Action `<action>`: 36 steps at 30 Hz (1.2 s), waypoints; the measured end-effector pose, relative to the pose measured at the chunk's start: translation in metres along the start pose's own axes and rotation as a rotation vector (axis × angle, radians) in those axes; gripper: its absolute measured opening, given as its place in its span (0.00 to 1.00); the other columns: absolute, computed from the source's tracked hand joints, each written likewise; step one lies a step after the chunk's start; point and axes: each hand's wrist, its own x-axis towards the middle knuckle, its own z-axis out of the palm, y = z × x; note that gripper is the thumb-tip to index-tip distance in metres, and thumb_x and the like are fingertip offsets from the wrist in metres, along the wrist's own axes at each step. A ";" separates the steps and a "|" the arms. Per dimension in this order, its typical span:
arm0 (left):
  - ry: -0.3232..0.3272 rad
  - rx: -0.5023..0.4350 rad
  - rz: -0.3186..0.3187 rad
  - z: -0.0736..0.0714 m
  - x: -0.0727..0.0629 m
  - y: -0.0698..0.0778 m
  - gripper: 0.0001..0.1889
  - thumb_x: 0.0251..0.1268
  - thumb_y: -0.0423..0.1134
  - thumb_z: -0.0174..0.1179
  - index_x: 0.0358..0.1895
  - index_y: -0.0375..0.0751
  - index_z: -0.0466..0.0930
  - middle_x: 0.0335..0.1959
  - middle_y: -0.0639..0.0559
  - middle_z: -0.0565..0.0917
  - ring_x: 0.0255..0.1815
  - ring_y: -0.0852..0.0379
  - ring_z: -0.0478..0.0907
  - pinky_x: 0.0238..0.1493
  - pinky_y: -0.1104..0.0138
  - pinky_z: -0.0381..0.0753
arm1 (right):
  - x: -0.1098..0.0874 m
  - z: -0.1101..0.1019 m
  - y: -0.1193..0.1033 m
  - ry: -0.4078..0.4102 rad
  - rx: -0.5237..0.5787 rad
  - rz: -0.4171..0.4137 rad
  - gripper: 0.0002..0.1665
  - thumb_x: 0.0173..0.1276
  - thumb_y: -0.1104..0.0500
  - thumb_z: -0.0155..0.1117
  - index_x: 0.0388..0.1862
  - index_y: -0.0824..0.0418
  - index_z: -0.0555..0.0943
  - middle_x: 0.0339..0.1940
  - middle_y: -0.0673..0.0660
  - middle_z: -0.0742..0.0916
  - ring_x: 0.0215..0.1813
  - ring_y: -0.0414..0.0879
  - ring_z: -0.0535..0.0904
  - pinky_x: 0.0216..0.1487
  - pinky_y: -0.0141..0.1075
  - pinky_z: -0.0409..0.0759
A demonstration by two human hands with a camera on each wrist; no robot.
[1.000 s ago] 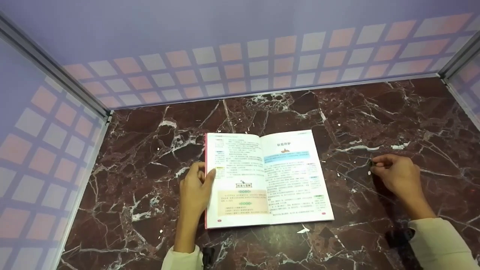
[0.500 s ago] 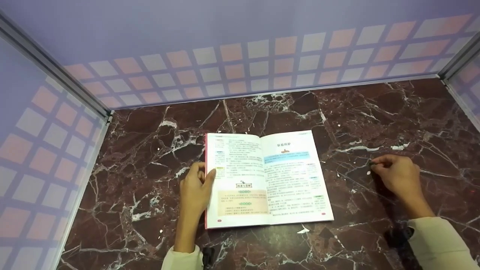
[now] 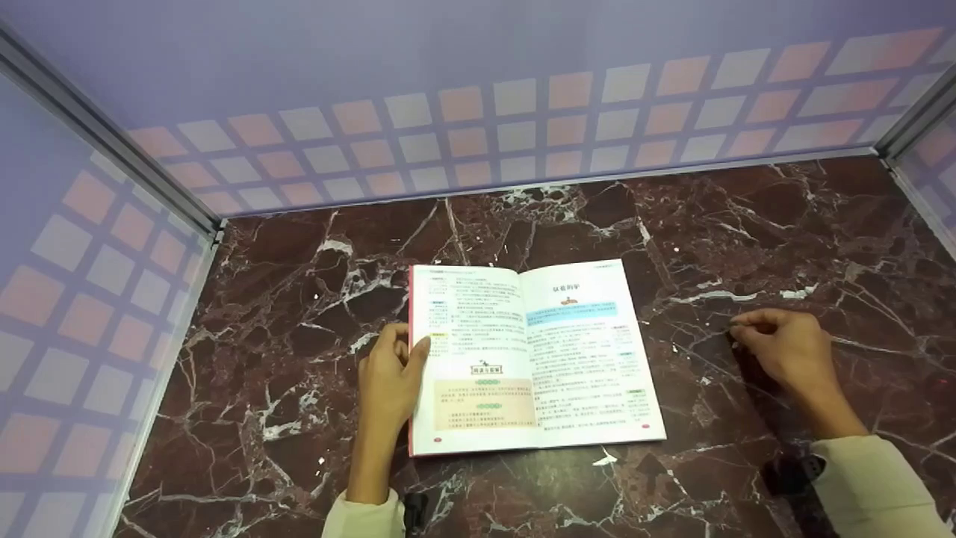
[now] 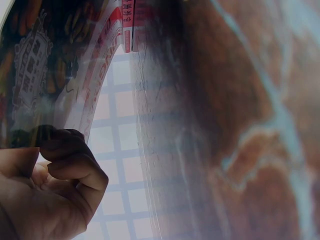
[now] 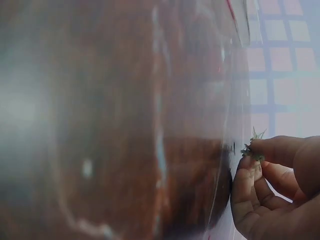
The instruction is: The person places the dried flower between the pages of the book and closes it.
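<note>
An open book (image 3: 478,351) with printed pages lies spread in the middle of the table. My left hand (image 3: 390,377) grips its left edge, thumb on the page and fingers curled under the cover. In the left wrist view that edge is raised, and the dark, pictured cover (image 4: 30,75) shows from below beside the curled fingers. Right of the book, my right hand (image 3: 795,351) is low over the table. Between its thumb and fingers it pinches a small green sprig-like bit (image 5: 256,150) with thin spiky ends. In the head view the fingers mostly hide this bit.
The table (image 3: 284,299) is dark red marble with white veins. Small white flecks are scattered on it, and a white scrap (image 3: 605,457) lies below the book. Purple checked panels (image 3: 478,142) enclose the back and sides.
My right hand has shifted slightly left toward the book, still pinching the sprig-like bit. The left hand and the book have stayed put.
</note>
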 end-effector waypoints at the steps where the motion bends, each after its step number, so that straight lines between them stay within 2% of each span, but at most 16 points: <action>1: 0.001 -0.003 -0.001 0.000 0.000 0.000 0.11 0.70 0.38 0.63 0.50 0.38 0.79 0.18 0.56 0.67 0.18 0.58 0.64 0.27 0.66 0.66 | 0.000 0.000 -0.001 -0.005 0.008 0.006 0.14 0.70 0.55 0.67 0.47 0.63 0.87 0.38 0.62 0.90 0.34 0.51 0.84 0.42 0.45 0.76; 4: -0.003 -0.004 -0.002 0.000 0.000 0.000 0.12 0.70 0.38 0.63 0.51 0.38 0.79 0.19 0.56 0.68 0.18 0.58 0.64 0.27 0.66 0.66 | 0.001 -0.001 -0.004 -0.028 0.051 0.024 0.15 0.70 0.55 0.68 0.48 0.64 0.87 0.30 0.53 0.90 0.27 0.35 0.79 0.32 0.32 0.73; 7: -0.007 -0.003 -0.005 -0.001 0.000 0.001 0.13 0.70 0.38 0.63 0.52 0.37 0.79 0.19 0.56 0.68 0.18 0.58 0.65 0.27 0.66 0.66 | 0.000 -0.002 -0.009 -0.052 0.111 0.042 0.17 0.70 0.54 0.68 0.49 0.66 0.86 0.29 0.47 0.89 0.26 0.33 0.79 0.29 0.29 0.74; 16: -0.005 -0.009 0.001 0.000 -0.001 0.001 0.13 0.70 0.38 0.63 0.52 0.36 0.79 0.19 0.56 0.68 0.18 0.58 0.65 0.27 0.67 0.66 | -0.003 -0.002 -0.020 -0.092 0.203 0.025 0.18 0.70 0.56 0.67 0.52 0.68 0.84 0.31 0.44 0.87 0.29 0.33 0.80 0.31 0.30 0.78; 24: -0.016 -0.023 0.003 0.000 -0.001 -0.001 0.14 0.71 0.38 0.62 0.54 0.35 0.79 0.19 0.55 0.68 0.18 0.59 0.64 0.25 0.68 0.66 | -0.003 0.000 -0.026 -0.084 0.109 -0.029 0.18 0.71 0.53 0.67 0.51 0.66 0.85 0.31 0.50 0.89 0.28 0.34 0.79 0.32 0.30 0.75; 30: -0.002 -0.015 -0.003 0.000 0.000 -0.001 0.13 0.70 0.38 0.63 0.52 0.37 0.79 0.19 0.56 0.69 0.18 0.58 0.65 0.27 0.66 0.67 | -0.004 0.002 -0.029 -0.073 0.128 -0.024 0.17 0.69 0.55 0.69 0.50 0.66 0.86 0.29 0.50 0.89 0.27 0.34 0.80 0.30 0.30 0.76; 36: -0.006 -0.012 -0.009 0.000 0.000 0.000 0.13 0.70 0.38 0.63 0.53 0.36 0.79 0.19 0.56 0.69 0.18 0.58 0.65 0.27 0.66 0.66 | -0.004 0.006 -0.034 -0.103 0.170 -0.011 0.17 0.70 0.55 0.68 0.50 0.67 0.85 0.31 0.51 0.89 0.28 0.34 0.80 0.31 0.30 0.76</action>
